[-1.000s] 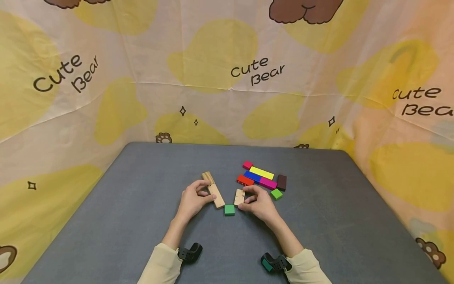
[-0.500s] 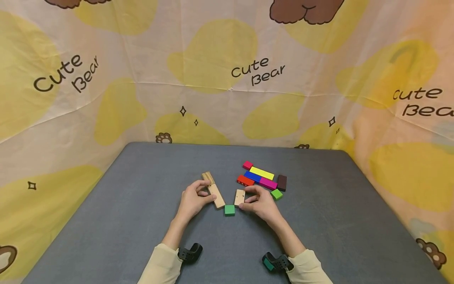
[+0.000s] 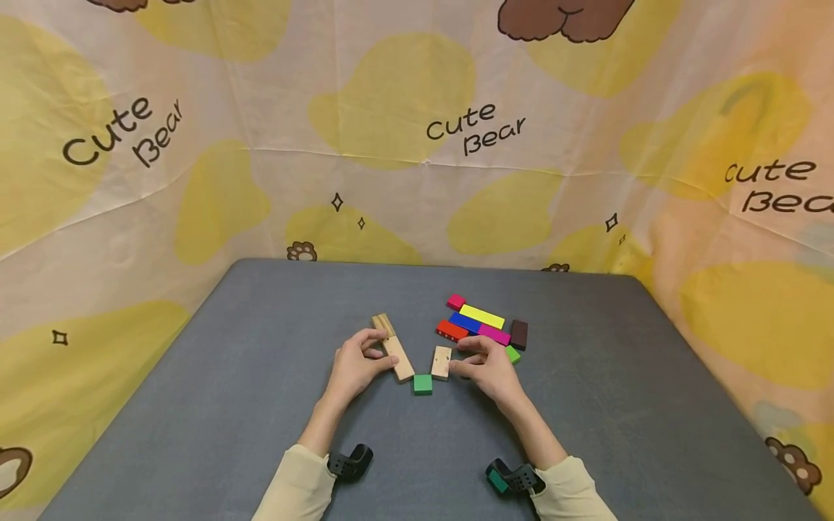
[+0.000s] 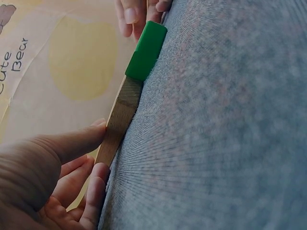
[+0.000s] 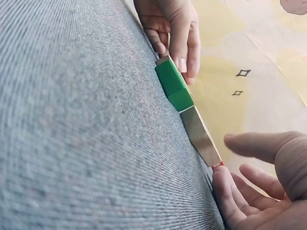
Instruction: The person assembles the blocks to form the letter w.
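Observation:
In the head view my left hand (image 3: 352, 369) holds a plain wooden block (image 3: 404, 370) between thumb and fingers, slanting on the table. A narrower grooved-looking wooden piece (image 3: 383, 323) continues from its far end. A green block (image 3: 423, 385) sits at the near end, between this block and a shorter wooden block (image 3: 441, 362) on the right. Beside that shorter block is my right hand (image 3: 491, 369), fingers loosely bent. In the right wrist view the right thumb (image 5: 254, 144) stands off the block, while a fingertip (image 5: 220, 177) is right at its end.
Behind the right hand lie a pink block (image 3: 456, 301), a yellow bar (image 3: 482, 316), a blue block (image 3: 465, 323), a red block (image 3: 452, 331), a magenta block (image 3: 494, 333), a dark brown block (image 3: 518, 334) and a partly covered light green block (image 3: 513, 354). A patterned cloth (image 3: 391, 210) hangs behind the table.
My right hand has let go of the shorter wooden block and moved slightly right, now overlapping the light green block. My left hand stays on its block.

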Available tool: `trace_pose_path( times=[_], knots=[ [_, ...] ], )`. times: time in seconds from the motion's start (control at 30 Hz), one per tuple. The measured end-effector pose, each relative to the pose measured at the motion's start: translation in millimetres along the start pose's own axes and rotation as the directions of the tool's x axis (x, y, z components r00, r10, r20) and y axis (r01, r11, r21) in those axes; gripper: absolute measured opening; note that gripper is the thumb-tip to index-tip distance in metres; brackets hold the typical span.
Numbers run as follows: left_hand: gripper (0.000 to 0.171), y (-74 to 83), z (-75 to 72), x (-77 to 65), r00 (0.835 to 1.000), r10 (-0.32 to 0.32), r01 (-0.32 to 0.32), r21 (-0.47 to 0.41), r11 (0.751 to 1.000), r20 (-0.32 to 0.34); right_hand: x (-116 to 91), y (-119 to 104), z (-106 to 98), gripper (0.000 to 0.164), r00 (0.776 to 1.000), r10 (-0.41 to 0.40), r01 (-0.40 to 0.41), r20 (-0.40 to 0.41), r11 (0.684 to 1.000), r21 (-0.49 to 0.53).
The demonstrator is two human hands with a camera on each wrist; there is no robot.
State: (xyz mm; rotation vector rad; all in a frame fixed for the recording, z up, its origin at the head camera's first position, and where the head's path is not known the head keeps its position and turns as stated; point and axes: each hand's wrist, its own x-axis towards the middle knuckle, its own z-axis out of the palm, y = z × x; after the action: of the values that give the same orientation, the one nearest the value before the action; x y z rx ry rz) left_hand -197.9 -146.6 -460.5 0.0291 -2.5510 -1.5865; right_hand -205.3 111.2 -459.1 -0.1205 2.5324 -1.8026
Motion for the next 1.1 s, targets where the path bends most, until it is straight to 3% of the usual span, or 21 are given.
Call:
trace_pose_path(
  times=[0.27,0.43,0.6,0.73,0.87,1.1],
  knots=[
    [0.048,-1.3,0.9,1.5,1.0,0.008,-0.007,0.014,1.0,-0.008,1.0,0.7,-4.9,0.034,0.998,-0.043,0.044,-0.036,0.999,0.022],
    [0.048,-1.1,0.6,1.4,1.0,0.002,-0.001,0.014,1.0,-0.01,7.6,-3.8,-13.6,0.032,0.997,-0.073,0.073,-0.002,0.997,0.011],
    [0.048,-0.7,-0.3,1.6,1.0,0.007,-0.007,0.012,1.0,-0.013,31.3,-12.4,-33.3,0.029,0.984,-0.152,0.155,0.087,0.987,-0.028],
    [0.048,-1.7,-1.9,1.0,1.0,-0.001,0.001,0.011,1.0,-0.007,63.5,-16.3,-47.3,0.03,0.958,-0.2,0.197,0.204,0.98,0.037],
    [0.049,-2.0,-2.0,0.7,1.0,-0.008,0.008,0.005,1.0,-0.005,88.5,-15.6,-52.9,0.033,0.937,-0.192,0.194,0.293,0.981,0.024],
    [0.048,-2.2,-1.6,1.8,1.0,-0.013,0.013,0.008,1.0,-0.005,106.2,-11.5,-47.8,0.046,0.897,-0.132,0.175,0.423,0.982,-0.064]
  ],
)
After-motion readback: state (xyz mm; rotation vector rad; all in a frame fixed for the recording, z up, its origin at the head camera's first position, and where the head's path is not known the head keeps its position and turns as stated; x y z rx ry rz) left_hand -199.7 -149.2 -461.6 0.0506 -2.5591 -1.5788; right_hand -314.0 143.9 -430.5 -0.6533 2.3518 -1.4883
